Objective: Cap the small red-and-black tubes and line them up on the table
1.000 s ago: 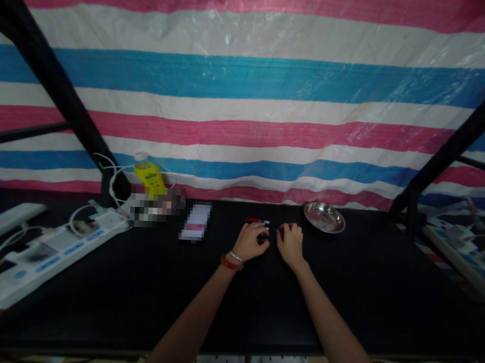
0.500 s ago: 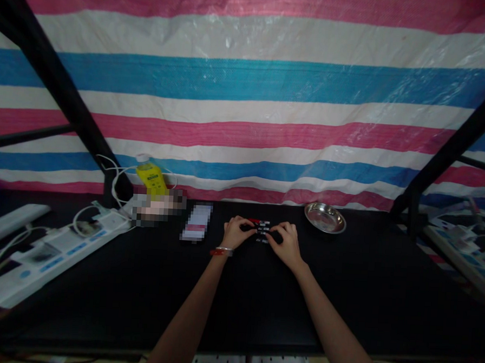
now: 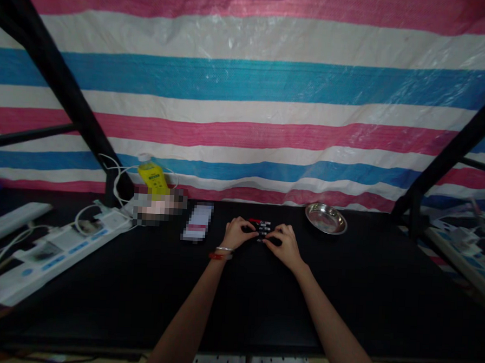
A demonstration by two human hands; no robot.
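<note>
Several small batteries lie in a stack of short rows on the black tabletop, between my hands. The farthest battery (image 3: 259, 222) shows red at its left end; the nearer batteries (image 3: 264, 229) are dark with pale print. My left hand (image 3: 238, 234) is closed in a pinch at the left end of a near battery (image 3: 262, 234). My right hand (image 3: 284, 245) also pinches, its fingertips at the right end of the nearest battery (image 3: 259, 240), which they partly cover. Bracelets (image 3: 221, 255) circle my left wrist.
A shiny round metal dish (image 3: 325, 218) stands at the back right. A phone (image 3: 198, 222) lies left of my hands. Farther left are a yellow bottle (image 3: 153, 178) and a white power strip (image 3: 66, 253) with cables. A striped sheet (image 3: 246, 111) hangs behind the black table (image 3: 138, 306).
My right fingertips have shifted slightly nearer to me and leftward, onto the nearest battery. My left hand stays almost in place beside the batteries.
</note>
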